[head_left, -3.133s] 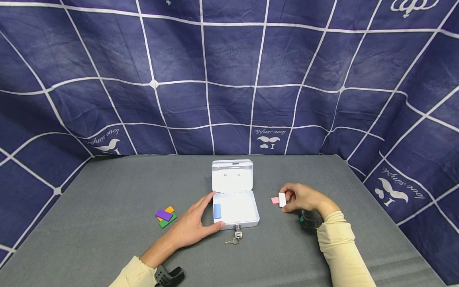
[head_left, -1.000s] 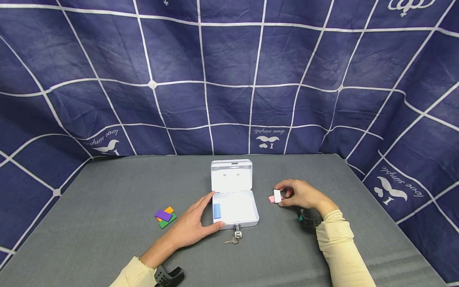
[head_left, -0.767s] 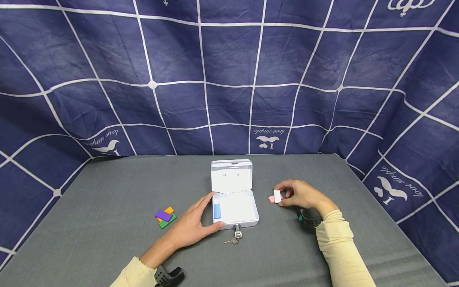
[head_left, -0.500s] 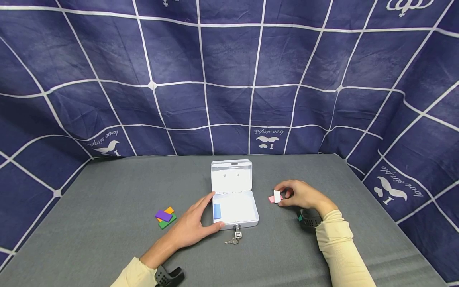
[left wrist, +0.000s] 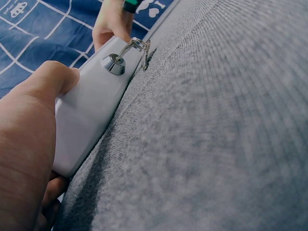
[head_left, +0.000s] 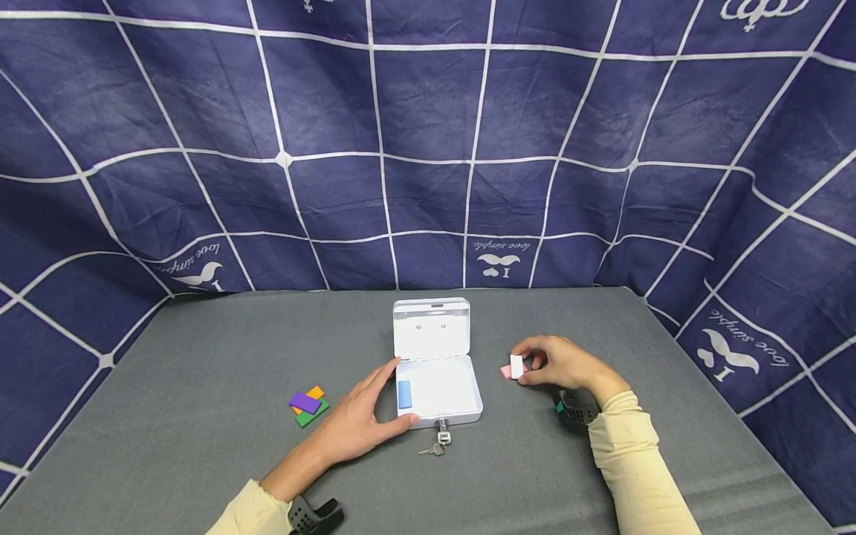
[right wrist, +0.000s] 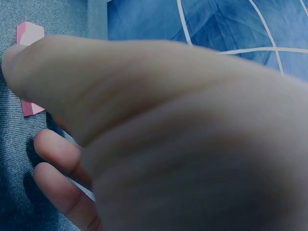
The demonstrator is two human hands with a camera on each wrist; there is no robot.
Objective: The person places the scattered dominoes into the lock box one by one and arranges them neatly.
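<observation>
A white metal cash box (head_left: 441,412) stands with its lid (head_left: 432,338) up. My left hand (head_left: 357,423) grips its left side, thumb on the front wall and index finger near the back left corner. A light blue block (head_left: 405,394) lies inside along the left wall. A keyed lock (left wrist: 114,63) sits on the front wall. Right of the box, my right hand (head_left: 558,364) pinches a white block (head_left: 516,365) between thumb and index finger. It lies crosswise over a pink block (head_left: 505,371), covering its middle. In the right wrist view, my thumb hides most of the white block.
Left of my left hand lies a small pile of a purple block (head_left: 305,402), an orange block (head_left: 316,391) and a green block (head_left: 311,414). Keys (head_left: 436,449) hang at the box's front. A blue curtain (head_left: 428,193) rises behind the grey cloth surface (head_left: 200,371).
Since the oldest frame, my right hand has moved the white block a little left and back, over the pink block, which is now slightly turned. In the last second nothing visibly moves.
</observation>
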